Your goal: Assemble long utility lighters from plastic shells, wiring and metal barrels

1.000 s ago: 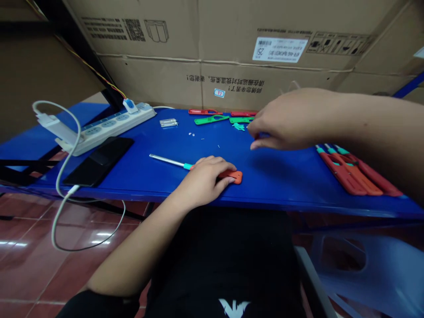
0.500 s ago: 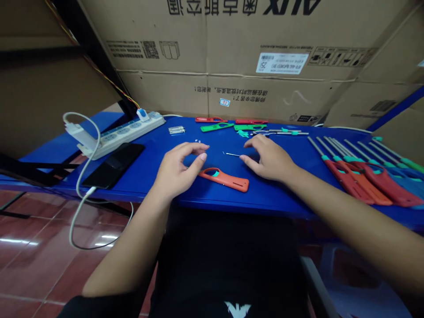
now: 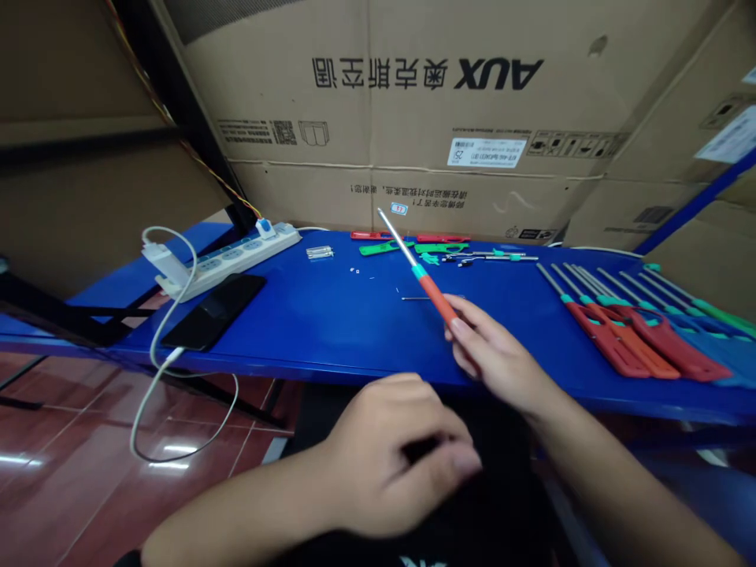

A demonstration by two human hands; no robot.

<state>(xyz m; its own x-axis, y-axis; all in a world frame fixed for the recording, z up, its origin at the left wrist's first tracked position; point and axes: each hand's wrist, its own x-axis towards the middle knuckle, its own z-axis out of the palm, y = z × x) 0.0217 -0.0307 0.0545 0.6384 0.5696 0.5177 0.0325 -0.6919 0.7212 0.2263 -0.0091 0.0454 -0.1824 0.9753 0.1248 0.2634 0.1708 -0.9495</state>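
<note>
My right hand (image 3: 493, 346) is closed around the orange body of a long-nosed lighter (image 3: 435, 298), held edge-on above the table. Its metal tube points up and to the left, with a teal collar where it meets the body. Nearer to me, over my lap, my left hand (image 3: 407, 461) is curled in a loose fist, apart from the lighter. The inside of its grip is hidden. Behind the lighter, a thin metal rod (image 3: 413, 298) lies on the blue table (image 3: 307, 315), partly hidden, with tiny white bits (image 3: 355, 272) farther back.
Several finished-looking lighters (image 3: 620, 331) lie in a row at the right. Red and green shell halves (image 3: 387, 247), metal tubes (image 3: 502, 257) and small silver parts (image 3: 320, 253) lie along the back. A phone (image 3: 213, 311) and a power strip (image 3: 236, 256) occupy the left; cardboard (image 3: 283, 189) stands behind.
The orange lighter has left the table and is now in my right hand, which moved off the thin rod. My left hand has come back toward my body and curled up. The view has tilted up.
</note>
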